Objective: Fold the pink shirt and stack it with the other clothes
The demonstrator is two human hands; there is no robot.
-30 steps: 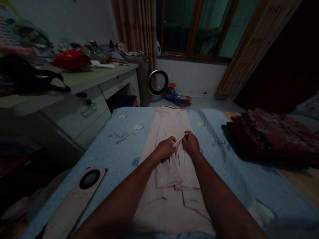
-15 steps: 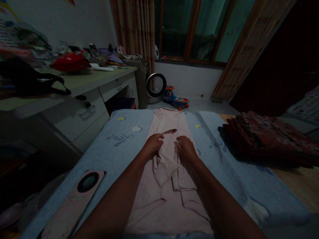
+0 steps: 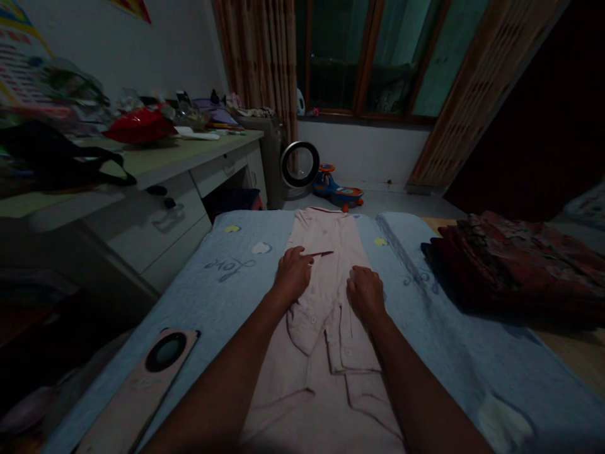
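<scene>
A pale pink button shirt (image 3: 331,230) lies long and narrow on the bed, collar at the far end, its sleeves folded in along the body so that two buttoned cuffs (image 3: 350,353) show near the middle. My left hand (image 3: 293,274) rests on the shirt's left part with its fingers stretched out and a little apart. At the right edge, my right hand (image 3: 366,291) has its fingers curled down against the cloth, seemingly gripping a fold of the sleeve; the fingertips are partly hidden. Between the hands a dark slit-like fold (image 3: 324,253) crosses the shirt.
Under the shirt spreads a light blue patterned blanket (image 3: 246,246). A large pink phone-shaped object (image 3: 146,384) lies at the near left. Folded dark red cloth (image 3: 520,271) is stacked at right. A cluttered desk (image 3: 165,157) stands left; a ride-on toy (image 3: 338,189) sits beyond the bed.
My hands have moved apart: the right one outward to the shirt's right edge, the left one flattening onto the cloth. The sleeves between them lie flatter, and the slit-like fold has narrowed.
</scene>
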